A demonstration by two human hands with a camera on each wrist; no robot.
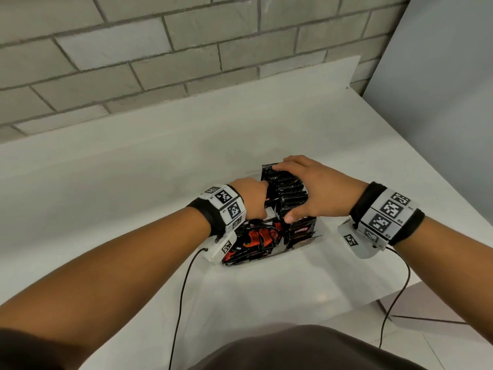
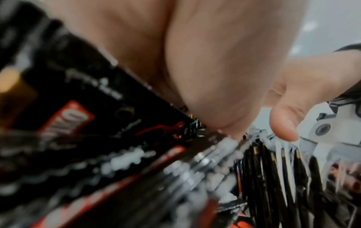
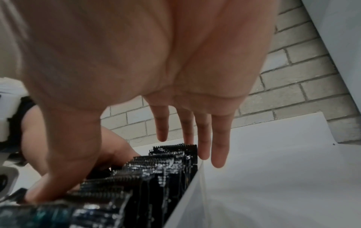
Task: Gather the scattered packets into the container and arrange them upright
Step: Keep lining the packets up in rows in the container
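Nearest the head camera: a dark garment (image 1: 306,348) at the bottom edge, with both bare forearms reaching forward from it.

Right hand (image 1: 317,190): fingers (image 3: 219,138) straight and spread, laid over the serrated top edges of the upright packets (image 1: 289,192). The thumb presses against the near end of that row. Nothing is curled round or pinched; the hand spans the row from above.

Left hand (image 1: 252,196): sunk among the packets on the left side of the container (image 1: 306,243). Its fingers are hidden in the head view and blurred in the left wrist view; whether they grip a packet cannot be told.

Upright packets: black, standing on edge in a close row along the right and far part of the container, tops level with one another.

Loose packets (image 1: 256,241): black and red, lying flat and tilted in a jumble in the near left part of the container, below the left wrist.

Container: clear-walled, resting on the white counter (image 1: 133,182), near its front edge.

Both wrists carry bands (image 1: 386,212) with black-and-white markers and trailing black cables (image 1: 184,289). A grey brick wall (image 1: 160,49) stands behind the counter.
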